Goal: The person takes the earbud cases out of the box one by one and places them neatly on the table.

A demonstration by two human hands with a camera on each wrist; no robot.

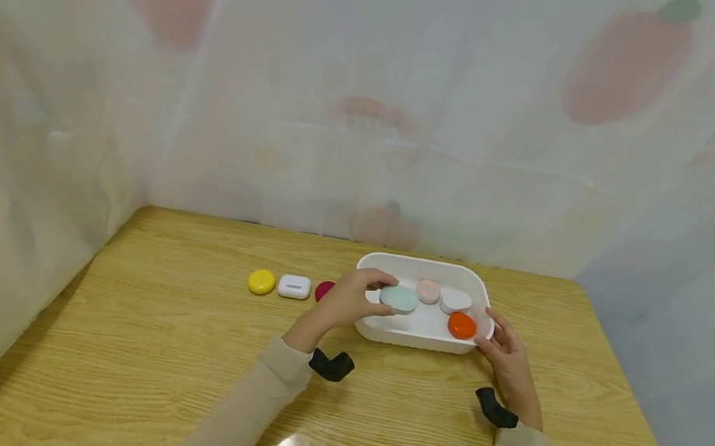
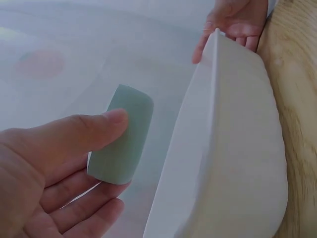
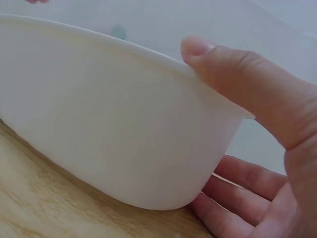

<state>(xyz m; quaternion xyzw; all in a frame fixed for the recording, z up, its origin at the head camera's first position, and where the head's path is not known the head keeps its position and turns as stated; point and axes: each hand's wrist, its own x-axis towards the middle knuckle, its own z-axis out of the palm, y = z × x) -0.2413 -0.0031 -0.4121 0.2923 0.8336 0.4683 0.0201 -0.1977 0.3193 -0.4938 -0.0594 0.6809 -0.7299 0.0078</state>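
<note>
My left hand (image 1: 348,300) pinches a mint-green oval case (image 1: 399,299) between thumb and fingers, over the left part of a white bin (image 1: 416,340). In the left wrist view the case (image 2: 124,141) shows from its side, beside the bin's tall wall (image 2: 237,144). My right hand (image 1: 510,363) holds the bin's right end, thumb on the rim and the other fingers round the outer wall, as the right wrist view shows. Inside the bin lie a pink round piece (image 1: 428,292), a white rounded piece (image 1: 455,302) and a glossy orange-red round piece (image 1: 462,325).
Left of the bin, a yellow round piece (image 1: 261,282), a white earbud case (image 1: 294,287) and a dark red round piece (image 1: 323,291) stand in a row on the wooden table (image 1: 166,349). My left hand partly hides the red one. A pale curtain (image 1: 365,177) hangs behind.
</note>
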